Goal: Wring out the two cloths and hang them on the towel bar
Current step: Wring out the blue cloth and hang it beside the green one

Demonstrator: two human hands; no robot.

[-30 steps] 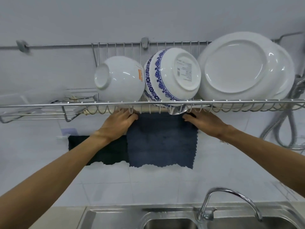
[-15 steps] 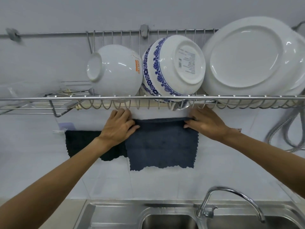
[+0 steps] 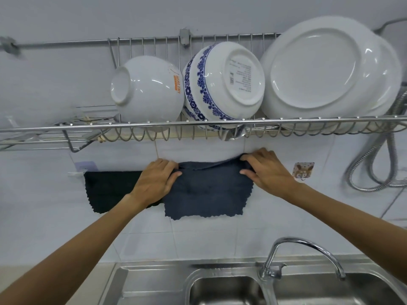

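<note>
Steel wire is forming the dish rack (image 3: pixel 198 124) that is running across the wall above both hands, and its front rail is sitting between the camera and the tiles just over the cloths. Three pieces of crockery are leaning in it: a plain white bowl (image 3: pixel 147 91) on the left, a blue-patterned bowl (image 3: pixel 222 84) touching it in the middle, and a large white plate (image 3: pixel 326 71) on the right, all showing their undersides. A metal spoon end (image 3: pixel 231 134) is poking down through the rack's loops. A coiled shower hose (image 3: pixel 374 164) is hanging at the far right, with a small patterned wall hook (image 3: pixel 304 170) near the right wrist.

Lower down, the grey-blue cloth (image 3: pixel 207 194) is hanging flat against the tiles, its top edge bunched slightly. The left hand (image 3: pixel 156 181) is pinching its upper left corner with curled fingers, and the right hand (image 3: pixel 266 170) is gripping the upper right corner the same way. The black cloth (image 3: pixel 110 190) is hanging just beside it, partly behind the left forearm. The towel bar (image 3: pixel 74 173) is showing only as a pale end left of the black cloth. Below, a curved tap (image 3: pixel 304 256) is standing over the steel sink (image 3: pixel 226 289); no contents are visible in its basin.
</note>
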